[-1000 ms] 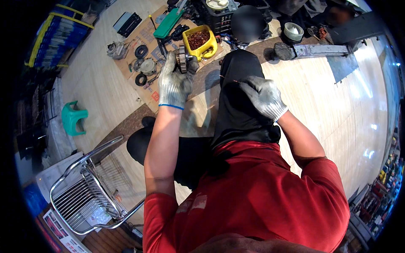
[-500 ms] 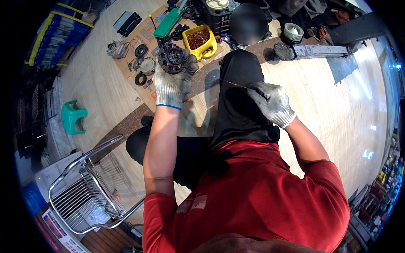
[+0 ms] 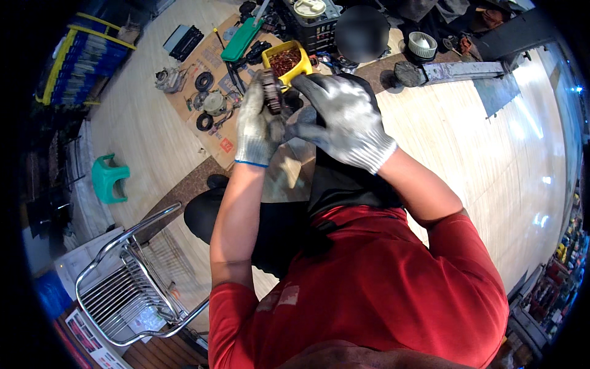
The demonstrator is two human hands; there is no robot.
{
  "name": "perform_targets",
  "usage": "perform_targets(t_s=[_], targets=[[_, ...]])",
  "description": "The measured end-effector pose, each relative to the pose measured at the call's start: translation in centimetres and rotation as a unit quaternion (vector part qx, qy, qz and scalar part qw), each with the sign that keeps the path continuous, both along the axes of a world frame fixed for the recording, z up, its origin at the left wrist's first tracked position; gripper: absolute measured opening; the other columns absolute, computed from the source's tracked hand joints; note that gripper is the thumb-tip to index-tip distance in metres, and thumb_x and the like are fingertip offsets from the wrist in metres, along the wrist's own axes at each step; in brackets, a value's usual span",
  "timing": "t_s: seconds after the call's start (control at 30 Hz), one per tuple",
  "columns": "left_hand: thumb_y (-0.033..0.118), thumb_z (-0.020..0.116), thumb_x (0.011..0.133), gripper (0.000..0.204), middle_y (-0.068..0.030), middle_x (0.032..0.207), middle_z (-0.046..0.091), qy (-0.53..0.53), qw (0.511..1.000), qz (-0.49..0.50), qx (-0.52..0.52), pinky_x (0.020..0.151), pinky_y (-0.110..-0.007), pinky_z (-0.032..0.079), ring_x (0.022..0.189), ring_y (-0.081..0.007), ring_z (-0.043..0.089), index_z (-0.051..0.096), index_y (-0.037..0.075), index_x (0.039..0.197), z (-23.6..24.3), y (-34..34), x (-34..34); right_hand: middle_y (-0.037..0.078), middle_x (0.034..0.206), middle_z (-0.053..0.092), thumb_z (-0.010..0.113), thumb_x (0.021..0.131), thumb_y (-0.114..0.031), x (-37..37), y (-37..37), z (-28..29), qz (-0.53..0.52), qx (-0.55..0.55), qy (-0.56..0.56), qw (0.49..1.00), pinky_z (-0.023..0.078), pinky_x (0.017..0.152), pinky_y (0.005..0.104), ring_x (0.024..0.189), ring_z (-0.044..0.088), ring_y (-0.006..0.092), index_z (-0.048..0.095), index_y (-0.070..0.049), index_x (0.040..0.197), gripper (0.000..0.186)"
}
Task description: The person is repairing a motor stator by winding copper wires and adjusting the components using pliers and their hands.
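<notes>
My left hand [image 3: 253, 132], in a white knit glove with a grey palm, grips a round, dark motor stator [image 3: 271, 92]. The stator is turned edge-on, its slotted rim toward my right. Just to the right of it is my gloved right hand [image 3: 347, 120], fingers and thumb spread apart, with nothing visible between them. Whether its thumb touches my left glove I cannot tell. Beyond the hands stands a cut yellow plastic jug [image 3: 303, 63] holding reddish copper wire scraps [image 3: 284, 62].
Black rings [image 3: 204, 80], a round metal housing [image 3: 214, 103] and other motor parts lie on flattened cardboard [image 3: 184, 104]. A green case [image 3: 243, 40] is behind them. To the left are a green stool [image 3: 110, 178] and a chrome-framed chair [image 3: 126, 289]; a grey metal beam [image 3: 464, 72] lies far right.
My right hand has moved left and forward to the stator, and its fingers have spread. The copper wire it held no longer shows. My left hand has turned the stator from face-up to edge-on.
</notes>
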State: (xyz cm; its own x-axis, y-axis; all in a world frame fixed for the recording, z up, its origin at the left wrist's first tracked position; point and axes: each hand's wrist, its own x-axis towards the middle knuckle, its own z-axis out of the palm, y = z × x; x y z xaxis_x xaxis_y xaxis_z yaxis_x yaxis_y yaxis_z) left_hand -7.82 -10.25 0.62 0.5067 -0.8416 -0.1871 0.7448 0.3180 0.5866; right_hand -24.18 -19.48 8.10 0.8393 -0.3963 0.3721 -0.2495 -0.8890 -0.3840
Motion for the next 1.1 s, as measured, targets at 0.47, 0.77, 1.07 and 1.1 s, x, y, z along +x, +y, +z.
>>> perform_targets(t_s=[0.47,0.77,1.07,1.1], targets=[[0.024,0.05,0.103,0.039,-0.015,0.123,0.061,-0.226,0.972,-0.02,0.059,0.089,-0.038,0.056,0.106,-0.0245,0.065,0.051,-0.002,0.132,1.1,0.9,0.1,0.008,0.106,0.07,0.054,0.098,-0.019,3.7,-5.4,-3.7,0.062,0.566,-0.109,0.815,0.05,0.086,0.0242,0.095,0.063,0.0106,0.062,0.003,0.123,0.034],[0.022,0.053,0.1,0.044,-0.0187,0.124,0.061,-0.289,0.946,-0.019,0.144,0.098,-0.03,0.049,0.114,-0.0201,0.06,0.049,-0.007,0.134,0.1,1.4,-0.1,0.006,0.101,0.07,0.055,0.099,-0.024,3.4,-5.2,-4.0,0.068,0.574,-0.106,0.809,0.05,0.082,0.0249,0.09,0.062,0.0096,0.063,0.002,0.121,0.035],[0.021,0.056,0.099,0.042,-0.0149,0.116,0.065,-0.254,0.96,-0.07,0.095,0.083,-0.03,0.057,0.1,-0.0188,0.067,0.052,-0.008,0.129,0.8,1.0,1.3,0.008,0.087,0.07,0.06,0.095,-0.026,-0.9,-5.6,-2.9,0.12,0.52,0.095,0.84,0.05,0.071,0.0266,0.077,0.062,0.0097,0.064,0.0,0.12,0.037],[0.021,0.055,0.098,0.042,-0.0149,0.116,0.065,-0.213,0.968,-0.08,0.101,0.082,-0.03,0.057,0.1,-0.0188,0.067,0.052,-0.008,0.129,0.7,0.9,1.2,0.008,0.085,0.07,0.062,0.094,-0.026,-1.1,-5.5,-2.6,0.113,0.526,0.121,0.834,0.05,0.069,0.0257,0.074,0.061,0.008,0.066,0.0,0.117,0.035]])
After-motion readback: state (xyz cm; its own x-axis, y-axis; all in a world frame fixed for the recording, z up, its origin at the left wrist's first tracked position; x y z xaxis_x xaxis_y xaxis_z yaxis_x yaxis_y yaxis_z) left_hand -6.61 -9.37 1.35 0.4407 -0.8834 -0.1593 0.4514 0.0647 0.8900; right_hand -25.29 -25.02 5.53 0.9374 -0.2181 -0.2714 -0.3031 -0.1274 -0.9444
